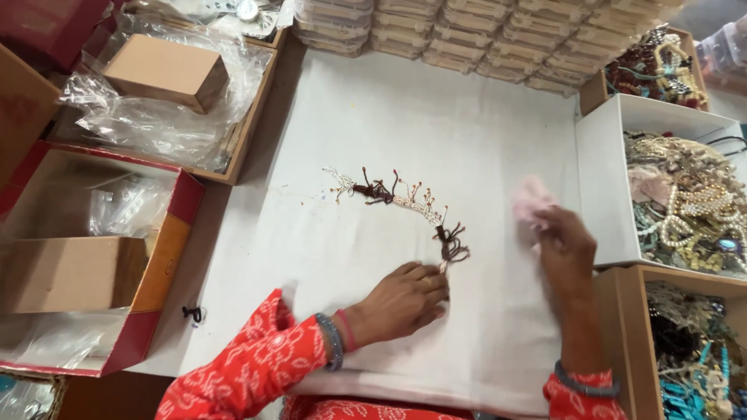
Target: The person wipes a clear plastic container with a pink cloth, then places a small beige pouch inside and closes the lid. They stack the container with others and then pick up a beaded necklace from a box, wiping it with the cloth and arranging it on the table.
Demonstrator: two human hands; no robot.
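A beaded necklace (405, 199) with pale beads and dark maroon tassels lies in an arc on the white cloth (436, 124). My left hand (403, 302) rests on the cloth with its fingertips pinching the necklace's near end, beside a maroon tassel (451, 247). My right hand (562, 250) is to the right of the necklace and holds a blurred pale pink piece (531, 204) in its fingers. Both wrists wear bangles under red patterned sleeves.
A white box (603, 183) of mixed bead jewellery stands at the right, with brown boxes (622, 334) of more jewellery below and above it. Stacked flat packets (482, 35) line the far edge. Cardboard boxes and plastic bags (156, 117) sit in trays at the left. A small dark loop (193, 314) lies near the cloth's left edge.
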